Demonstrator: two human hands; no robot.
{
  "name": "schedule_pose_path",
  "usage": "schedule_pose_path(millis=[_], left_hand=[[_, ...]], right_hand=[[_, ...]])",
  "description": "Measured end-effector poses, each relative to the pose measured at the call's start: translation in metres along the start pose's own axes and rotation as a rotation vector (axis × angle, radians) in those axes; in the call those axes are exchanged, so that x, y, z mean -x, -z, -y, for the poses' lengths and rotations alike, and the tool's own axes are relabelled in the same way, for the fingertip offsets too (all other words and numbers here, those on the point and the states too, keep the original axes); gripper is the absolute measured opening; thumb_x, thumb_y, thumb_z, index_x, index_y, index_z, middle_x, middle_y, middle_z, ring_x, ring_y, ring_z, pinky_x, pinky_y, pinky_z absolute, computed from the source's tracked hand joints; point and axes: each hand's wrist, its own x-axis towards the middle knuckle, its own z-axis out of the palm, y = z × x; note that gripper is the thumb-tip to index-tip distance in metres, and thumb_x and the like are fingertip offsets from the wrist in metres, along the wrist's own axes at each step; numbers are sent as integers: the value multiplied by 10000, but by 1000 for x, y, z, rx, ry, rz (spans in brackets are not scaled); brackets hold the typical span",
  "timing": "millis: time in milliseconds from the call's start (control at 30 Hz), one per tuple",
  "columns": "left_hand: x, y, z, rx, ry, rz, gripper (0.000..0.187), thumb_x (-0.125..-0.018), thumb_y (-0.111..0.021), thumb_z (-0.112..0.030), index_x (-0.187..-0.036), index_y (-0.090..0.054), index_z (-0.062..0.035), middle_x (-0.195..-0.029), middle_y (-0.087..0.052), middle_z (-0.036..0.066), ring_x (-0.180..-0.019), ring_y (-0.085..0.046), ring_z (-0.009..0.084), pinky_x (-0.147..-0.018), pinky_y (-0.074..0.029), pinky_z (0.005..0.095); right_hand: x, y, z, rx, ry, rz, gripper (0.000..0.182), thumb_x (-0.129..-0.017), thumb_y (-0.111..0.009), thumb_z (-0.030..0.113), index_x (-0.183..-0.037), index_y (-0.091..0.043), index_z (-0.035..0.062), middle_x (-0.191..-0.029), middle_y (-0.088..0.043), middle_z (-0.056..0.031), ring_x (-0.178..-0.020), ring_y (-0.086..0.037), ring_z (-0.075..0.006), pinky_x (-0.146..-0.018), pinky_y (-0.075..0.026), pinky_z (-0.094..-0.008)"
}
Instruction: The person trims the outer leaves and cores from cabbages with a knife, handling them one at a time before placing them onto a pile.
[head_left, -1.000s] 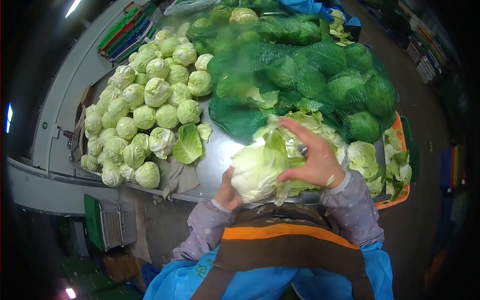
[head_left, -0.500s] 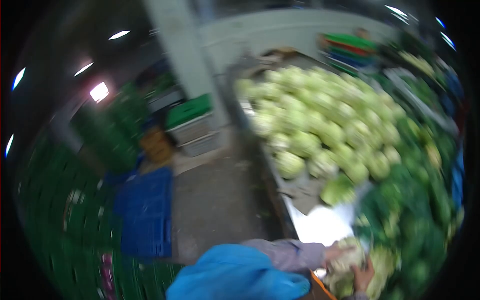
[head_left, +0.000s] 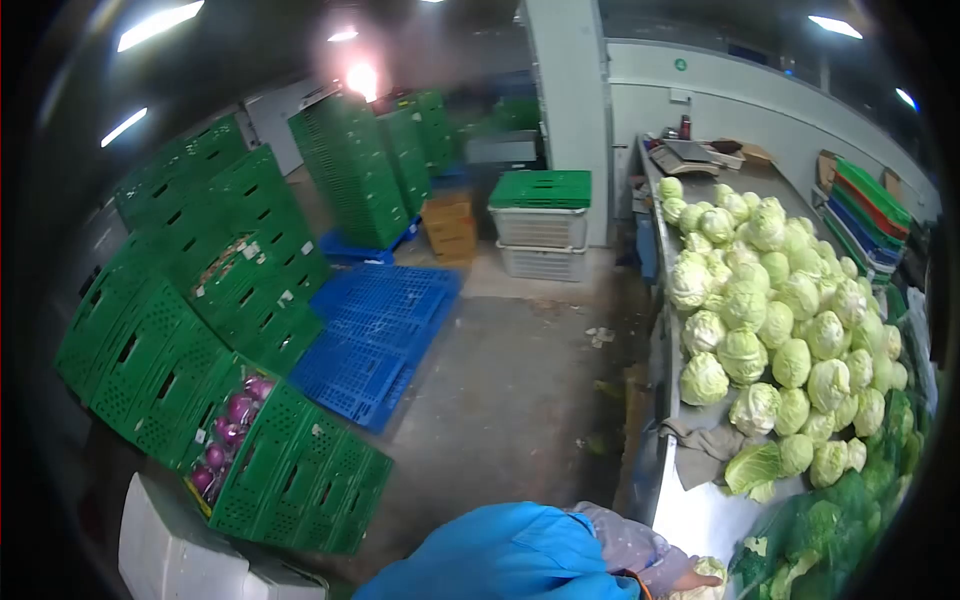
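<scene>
At the bottom edge of the head view my left hand [head_left: 692, 578] rests with its fingers closed against a pale green cabbage [head_left: 714, 572], cut off by the frame. My right hand is out of view. Past the hand lies the bare metal table top [head_left: 695, 515]. A grey cloth [head_left: 708, 452] and a loose cabbage leaf [head_left: 752, 468] lie on it, in front of a big heap of cabbages [head_left: 775, 310]. Dark green outer leaves [head_left: 820, 540] are piled to the right of my hand.
Green crates [head_left: 300, 480] stand stacked at left, one holding bagged purple produce [head_left: 228, 430]. Blue pallets [head_left: 375, 340] lie on the floor. White crates with a green lid [head_left: 540, 190] stand by a pillar [head_left: 570, 110]. Coloured crates [head_left: 865, 215] are stacked beyond the table.
My view has swung left, bringing more of the crates in. Both hands were on the cabbage earlier; now only the left one shows, lower in the frame.
</scene>
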Motion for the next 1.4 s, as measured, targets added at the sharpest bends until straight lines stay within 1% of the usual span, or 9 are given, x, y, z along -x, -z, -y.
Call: schedule_pose_path(millis=[233,267,300,400,533,667,800,900,1400], left_hand=[[-18,4,60,433,-1155,417,916,-694,-626,-645,-1369,-385,-74,-1350,-465,117,-1249,-443,264,-1003,-390,401],[66,60,-17,879,-543,789,615,-746,-744,-103,-1287,-454,-55,-1218,-550,90,-1124,-525,196,-939,-457,371],[83,68,-34,414,-917,534,653,-857,-421,-591,-1328,-453,-139,-1336,-495,65,-1209,-492,249,-983,-416,433],[94,86,-59,1128,175,820,783,-804,-375,-717,-1320,-443,-131,-1273,-528,81,-1060,-581,271,-836,-527,419],[94,71,-69,1131,252,1089,793,-808,-337,-741,-1352,-402,-168,-1276,-519,98,-969,-616,308,-524,-580,379],[139,55,-102,1092,472,1122,863,-813,-310,-754,-1340,-396,-76,-1216,-550,166,-855,-649,318,-545,-582,387],[113,101,-87,106,193,850,1014,-750,-533,-718,-1366,-292,51,-1294,-454,261,-1041,-585,359,-834,-522,413],[128,92,-82,-459,-1099,76,1181,-591,-798,-564,-1404,-189,38,-1421,-265,264,-1288,-363,340,-1052,-321,429],[59,27,-53,-457,-746,442,1004,-559,-874,-270,-1364,-324,-27,-1276,-462,204,-1180,-473,275,-998,-386,355]], right_hand=[[-9,-48,-177,144,-227,-258,526,-603,-691,35,-1110,-589,-57,-895,-655,-138,-750,-622,-210,-680,-512,-346],[18,-24,-124,224,-298,-296,523,-591,-693,36,-1097,-599,-59,-878,-660,-137,-735,-626,-211,-670,-515,-350],[46,25,-68,-179,-321,-150,482,-583,-746,71,-1039,-637,-42,-799,-666,-122,-635,-616,-216,-584,-504,-379],[76,81,21,-213,-29,-413,597,-652,-781,205,-1160,-578,-33,-1032,-643,-169,-932,-633,-249,-731,-518,-365],[69,101,63,-1104,82,-165,934,-722,-718,412,-1423,-240,23,-1410,-372,-188,-1199,-498,-283,-571,-477,-145],[58,23,29,-1862,136,295,823,-799,-664,479,-1394,-315,30,-1366,-438,-109,-1231,-446,-232,-1041,-365,-384],[72,2,34,-2082,-177,-121,679,-820,-668,414,-1350,-404,82,-1105,-611,-101,-1032,-581,-212,-876,-467,-377],[79,-9,24,-2048,-219,-128,630,-831,-654,399,-1332,-424,94,-1027,-622,-102,-967,-597,-218,-825,-472,-381],[171,56,26,19,-125,-234,254,-881,-565,338,-882,-578,84,-629,-589,-156,-605,-586,-362,-544,-434,-438]])
